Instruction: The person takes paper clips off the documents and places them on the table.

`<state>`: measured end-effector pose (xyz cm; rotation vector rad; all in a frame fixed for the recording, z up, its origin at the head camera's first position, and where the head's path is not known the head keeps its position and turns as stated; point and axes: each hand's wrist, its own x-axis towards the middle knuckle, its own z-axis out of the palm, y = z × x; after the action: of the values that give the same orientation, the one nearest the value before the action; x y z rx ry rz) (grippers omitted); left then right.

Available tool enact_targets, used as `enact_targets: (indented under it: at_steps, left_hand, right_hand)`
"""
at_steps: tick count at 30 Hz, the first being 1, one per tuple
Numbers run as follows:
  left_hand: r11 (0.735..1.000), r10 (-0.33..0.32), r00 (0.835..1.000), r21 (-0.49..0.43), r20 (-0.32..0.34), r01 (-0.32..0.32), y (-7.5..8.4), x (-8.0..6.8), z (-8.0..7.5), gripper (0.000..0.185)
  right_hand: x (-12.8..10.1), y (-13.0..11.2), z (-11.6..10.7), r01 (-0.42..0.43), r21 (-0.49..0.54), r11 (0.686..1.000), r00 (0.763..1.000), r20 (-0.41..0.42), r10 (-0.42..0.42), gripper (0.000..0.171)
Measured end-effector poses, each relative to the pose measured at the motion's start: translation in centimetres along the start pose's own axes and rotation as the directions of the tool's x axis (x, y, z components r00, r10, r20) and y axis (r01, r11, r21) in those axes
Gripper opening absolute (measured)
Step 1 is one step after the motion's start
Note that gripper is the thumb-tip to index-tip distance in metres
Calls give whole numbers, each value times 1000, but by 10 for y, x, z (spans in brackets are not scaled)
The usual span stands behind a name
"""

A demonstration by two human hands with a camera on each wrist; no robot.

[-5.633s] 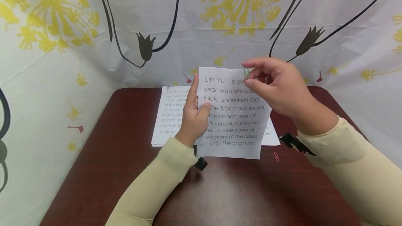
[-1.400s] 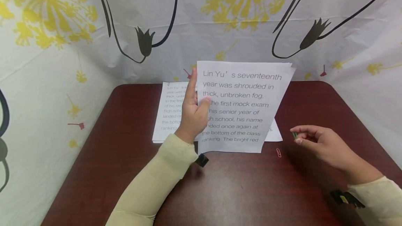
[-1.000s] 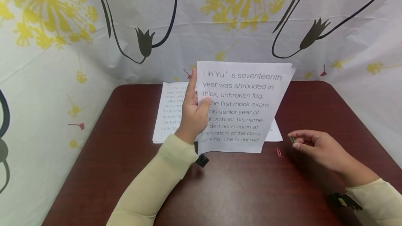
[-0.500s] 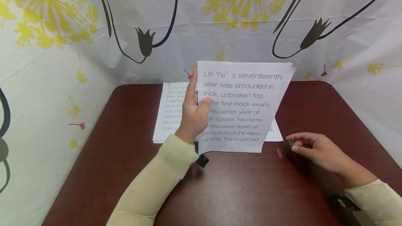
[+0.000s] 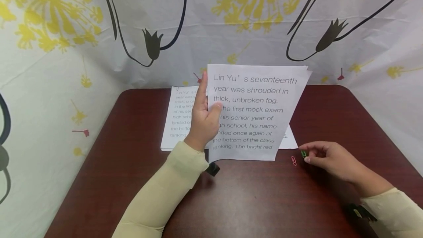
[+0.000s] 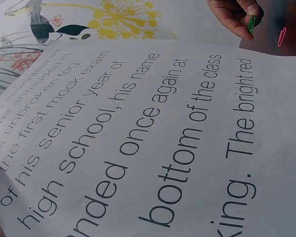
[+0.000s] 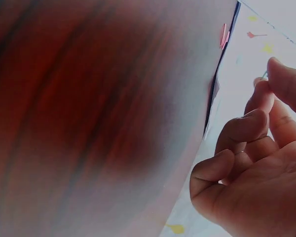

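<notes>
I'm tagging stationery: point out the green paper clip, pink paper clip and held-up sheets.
Green paper clip (image 6: 251, 23), left wrist view, middle of its visible part.
Pink paper clip (image 6: 282, 36), left wrist view, middle of its loop.
Held-up sheets (image 5: 249, 115), head view, middle of the front page.

Left sleeve (image 5: 145, 208): long, cream, plain cloth; creased at the lower edge of the head view. Left cuff (image 5: 186, 160): wide, slightly puckered. Left wrist fitting (image 5: 213, 169): black, block-like, partly hidden. Right sleeve (image 5: 396, 212): matching cream, plain; cut off by the frame. Right wrist fitting (image 5: 367, 213): black, one small yellow mark (image 5: 357, 212); finer detail too dark to tell. Left hand (image 5: 205, 122), right hand (image 5: 338, 162): both ungloved.
</notes>
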<state>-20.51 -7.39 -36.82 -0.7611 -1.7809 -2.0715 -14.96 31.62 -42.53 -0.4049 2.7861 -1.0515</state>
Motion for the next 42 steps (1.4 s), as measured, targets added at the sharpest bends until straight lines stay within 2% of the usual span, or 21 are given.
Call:
enact_targets:
  at_steps: [12,26,30,36,39,42]
  left_hand:
    - [1000,12,1000,1,3,-12,-1,0,0,90]
    - [1000,19,1000,-4,6,-19,-1,0,1,89]
    - [1000,12,1000,-2,5,-12,-1,0,1,91]
    - [1000,4,1000,6,6,-4,-1,-1,1,92]
    - [1000,2,1000,8,9,-2,-2,-1,1,92]
    - [1000,1,1000,11,10,-1,-2,-1,0,91]
  right_hand:
    - [5,-2,0,-88,-26,996,992,94,90,35]
    - [9,1,-1,-118,20,993,979,171,113,39]
    - [10,1,-1,-123,7,992,977,177,120,41]
    - [12,-8,-7,-101,-63,993,990,92,106,42]
    - [14,-16,-12,-51,-56,997,999,-12,50,41]
    - [16,-27,-15,30,-20,999,992,-121,-32,44]
